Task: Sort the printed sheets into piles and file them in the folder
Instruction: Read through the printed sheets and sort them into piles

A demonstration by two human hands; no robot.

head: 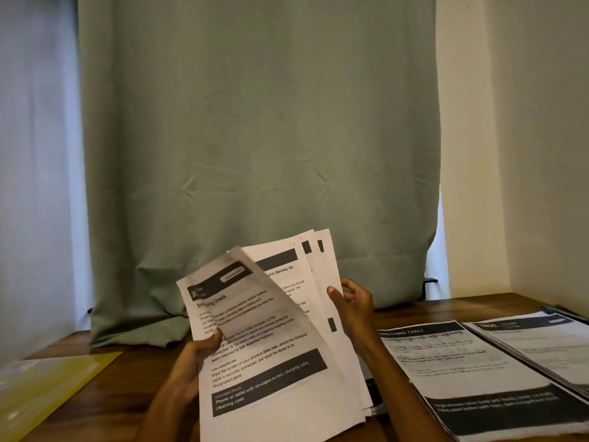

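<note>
So right now both hands are busy with a fanned stack of printed sheets [287,330] held up over the wooden table [127,393]. The left hand [194,355] pinches the front sheet [242,314], the one about wiping a phone or tablet screen, thumb on its left edge, and that page is peeling away from the rest. The right hand [353,307] grips the right edge of the stack with curled fingers, thumb in front.

Two piles already sit on the table to the right: a near pile [462,378] headed "DRESSING TABLE" and a second pile [541,342] just beside it, edges touching or overlapping, can't tell which. The yellow folder [47,387] lies flat at the far left, well apart from the piles.

What could go wrong, imo: the fanned pages are loose, so a slack right grip could let the back ones slide out and scatter. Also two pages could stick together and land in the wrong pile. And with the piles so close, one nudge could mix them.
</note>
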